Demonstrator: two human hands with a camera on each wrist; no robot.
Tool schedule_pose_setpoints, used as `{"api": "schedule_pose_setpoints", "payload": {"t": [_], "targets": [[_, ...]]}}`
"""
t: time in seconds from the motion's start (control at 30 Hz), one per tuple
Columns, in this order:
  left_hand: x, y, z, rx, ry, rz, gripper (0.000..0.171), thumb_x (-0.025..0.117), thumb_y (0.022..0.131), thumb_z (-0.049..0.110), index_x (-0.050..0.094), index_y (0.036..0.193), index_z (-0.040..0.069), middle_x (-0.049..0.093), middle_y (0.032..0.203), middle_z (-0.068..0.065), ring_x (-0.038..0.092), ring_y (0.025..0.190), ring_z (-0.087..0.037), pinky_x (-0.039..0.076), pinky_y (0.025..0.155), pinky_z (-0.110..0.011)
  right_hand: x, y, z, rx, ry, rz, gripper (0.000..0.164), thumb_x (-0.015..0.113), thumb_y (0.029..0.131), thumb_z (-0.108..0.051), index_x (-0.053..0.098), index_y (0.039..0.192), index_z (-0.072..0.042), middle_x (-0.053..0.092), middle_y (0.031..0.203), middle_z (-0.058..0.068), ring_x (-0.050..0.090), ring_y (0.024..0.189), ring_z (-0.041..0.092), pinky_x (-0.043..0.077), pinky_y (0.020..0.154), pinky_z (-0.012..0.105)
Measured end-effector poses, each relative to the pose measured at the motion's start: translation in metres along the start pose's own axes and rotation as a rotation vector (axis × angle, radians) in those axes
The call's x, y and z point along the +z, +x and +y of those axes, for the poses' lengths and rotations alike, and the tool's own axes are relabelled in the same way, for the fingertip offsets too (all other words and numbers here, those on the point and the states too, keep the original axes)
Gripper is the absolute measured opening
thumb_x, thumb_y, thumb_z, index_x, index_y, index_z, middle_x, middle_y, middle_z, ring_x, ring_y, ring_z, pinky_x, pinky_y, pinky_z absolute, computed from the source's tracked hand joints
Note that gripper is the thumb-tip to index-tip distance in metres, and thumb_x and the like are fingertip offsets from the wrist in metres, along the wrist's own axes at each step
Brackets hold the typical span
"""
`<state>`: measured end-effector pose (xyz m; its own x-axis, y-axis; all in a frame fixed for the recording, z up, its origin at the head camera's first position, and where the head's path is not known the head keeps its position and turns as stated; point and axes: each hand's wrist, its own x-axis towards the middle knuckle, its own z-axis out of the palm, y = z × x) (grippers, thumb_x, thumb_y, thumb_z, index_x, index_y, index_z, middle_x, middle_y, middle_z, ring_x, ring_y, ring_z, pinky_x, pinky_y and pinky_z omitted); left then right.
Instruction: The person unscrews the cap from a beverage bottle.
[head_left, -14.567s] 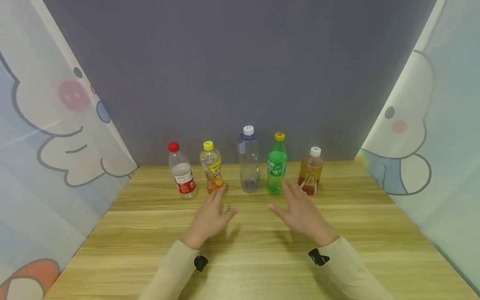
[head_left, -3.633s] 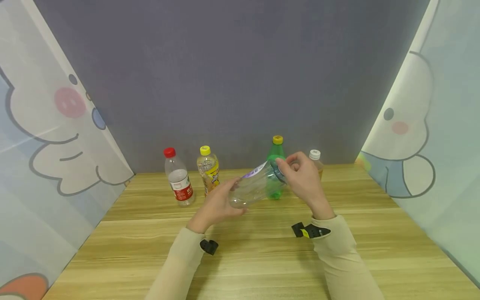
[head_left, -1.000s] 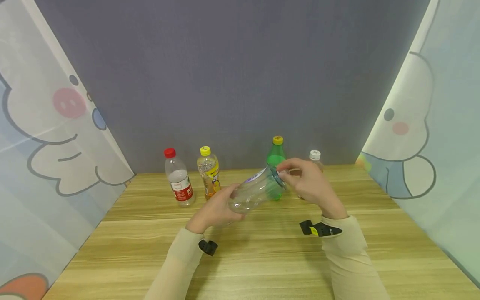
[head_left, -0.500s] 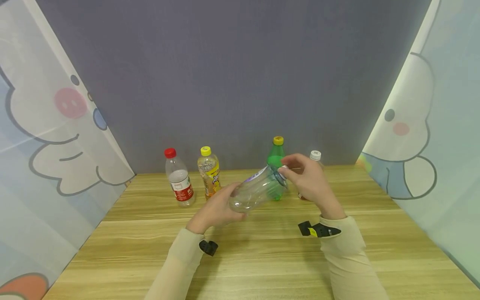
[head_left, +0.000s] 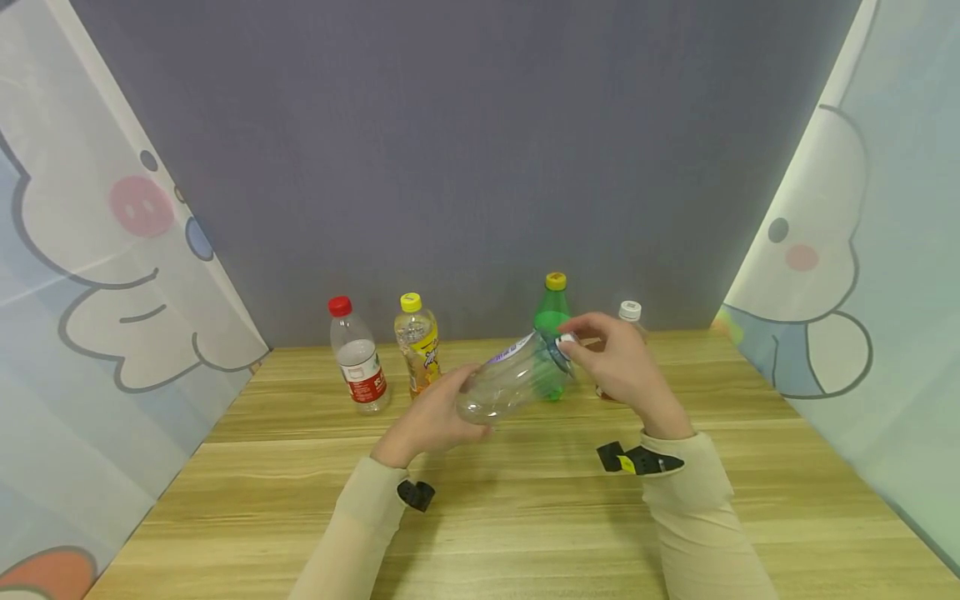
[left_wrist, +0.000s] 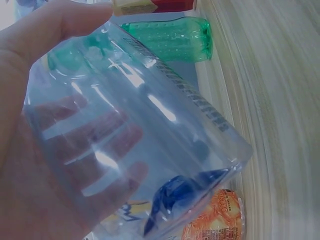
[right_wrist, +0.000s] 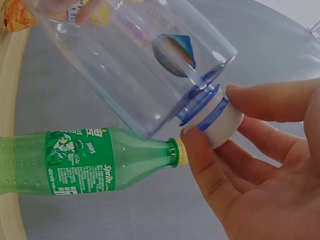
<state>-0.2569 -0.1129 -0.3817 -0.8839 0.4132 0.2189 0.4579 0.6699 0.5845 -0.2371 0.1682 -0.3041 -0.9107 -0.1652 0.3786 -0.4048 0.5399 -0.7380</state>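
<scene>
A large clear plastic bottle [head_left: 504, 385] is held tilted above the table, its neck up toward the right. My left hand [head_left: 433, 423] grips it near the base; in the left wrist view the fingers [left_wrist: 95, 132] show through the transparent wall. Thumb and fingers of my right hand [head_left: 622, 367] pinch the white cap [right_wrist: 222, 122] at the neck, just beyond a blue ring. Behind the raised bottle stands a green Sprite bottle [right_wrist: 80, 160] with a yellow cap, partly covered by it in the head view.
On the wooden table [head_left: 480, 517] stand a red-capped bottle [head_left: 362, 362] and a yellow-capped drink bottle [head_left: 418, 342] at left. A white-capped bottle [head_left: 631, 312] is mostly hidden behind my right hand. A grey panel [head_left: 465, 167] rises at the back.
Since the earliest frame, the clear bottle has left its standing place in the row and is tilted between both hands. Over the last second my right fingers have shifted around the cap.
</scene>
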Motion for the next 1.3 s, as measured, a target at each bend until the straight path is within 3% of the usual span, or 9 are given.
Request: {"api": "schedule_pose_setpoints", "payload": {"t": [0.13,0.37,0.6,0.77,0.9,1.03,1.2,1.3], "targets": [[-0.0004,-0.0001,0.0007,0.002,-0.004,0.004,0.089,0.09,0.072,0.027,0.047,0.149,0.018,0.064,0.127,-0.007,0.06,0.114,-0.025,0.05,0.093,-0.051,-0.0002,-0.001,-0.0006,-0.008,0.016,0.012,0.028,0.069,0.098,-0.02,0.068,0.12,-0.004,0.067,0.125,0.016,0.07,0.103,0.035,0.055,0.087,0.049],[-0.0004,0.0005,0.0007,0.033,0.007,0.011,0.086,0.09,0.071,0.029,0.05,0.146,0.018,0.063,0.127,-0.003,0.06,0.113,-0.023,0.051,0.093,-0.049,0.0018,0.0005,0.0008,-0.066,-0.02,0.078,0.02,0.071,0.097,-0.021,0.073,0.106,-0.004,0.073,0.106,0.012,0.071,0.089,0.028,0.056,0.081,0.044],[-0.0008,0.0011,0.0015,0.025,0.013,0.019,0.087,0.089,0.07,0.03,0.049,0.147,0.019,0.064,0.127,-0.005,0.061,0.112,-0.024,0.051,0.092,-0.049,0.0013,0.0023,0.0034,-0.052,-0.024,0.063,0.025,0.068,0.098,-0.019,0.07,0.115,0.0,0.072,0.113,0.015,0.071,0.098,0.034,0.056,0.088,0.05],[-0.0015,0.0011,0.0009,0.025,0.044,0.029,0.087,0.089,0.07,0.032,0.05,0.147,0.019,0.064,0.127,-0.006,0.061,0.11,-0.024,0.051,0.091,-0.048,0.0005,0.003,0.0047,-0.039,-0.028,0.042,0.027,0.068,0.099,-0.02,0.07,0.117,0.001,0.073,0.113,0.015,0.071,0.096,0.033,0.056,0.086,0.048],[-0.0019,0.0018,-0.0014,0.035,0.061,0.042,0.088,0.089,0.07,0.032,0.05,0.147,0.018,0.064,0.128,-0.005,0.062,0.111,-0.024,0.051,0.092,-0.049,-0.0004,0.0017,0.0036,-0.031,-0.028,0.02,0.027,0.067,0.099,-0.02,0.07,0.118,-0.001,0.072,0.114,0.015,0.072,0.091,0.031,0.058,0.068,0.042],[-0.002,0.0023,-0.0034,0.047,0.071,0.047,0.088,0.09,0.07,0.032,0.051,0.147,0.016,0.063,0.13,-0.005,0.061,0.115,-0.024,0.05,0.095,-0.049,-0.0011,-0.0001,0.002,0.006,-0.006,-0.005,0.025,0.068,0.098,-0.02,0.07,0.117,-0.005,0.071,0.116,0.015,0.073,0.084,0.027,0.052,0.043,0.037],[-0.0022,0.0028,-0.0043,0.047,0.075,0.041,0.09,0.09,0.069,0.033,0.05,0.148,0.015,0.063,0.132,-0.006,0.061,0.115,-0.024,0.05,0.096,-0.049,-0.0009,-0.0002,0.0021,0.012,0.011,-0.007,0.024,0.069,0.098,-0.024,0.071,0.115,-0.008,0.071,0.114,0.014,0.071,0.075,0.021,0.049,0.039,0.037],[-0.0021,0.0028,-0.004,0.047,0.079,0.043,0.09,0.09,0.069,0.033,0.05,0.148,0.015,0.063,0.131,-0.006,0.061,0.115,-0.024,0.05,0.095,-0.049,-0.0004,-0.0002,0.0022,0.013,0.026,0.005,0.024,0.069,0.098,-0.027,0.072,0.112,-0.008,0.073,0.107,0.014,0.066,0.061,0.02,0.047,0.038,0.036]]}}
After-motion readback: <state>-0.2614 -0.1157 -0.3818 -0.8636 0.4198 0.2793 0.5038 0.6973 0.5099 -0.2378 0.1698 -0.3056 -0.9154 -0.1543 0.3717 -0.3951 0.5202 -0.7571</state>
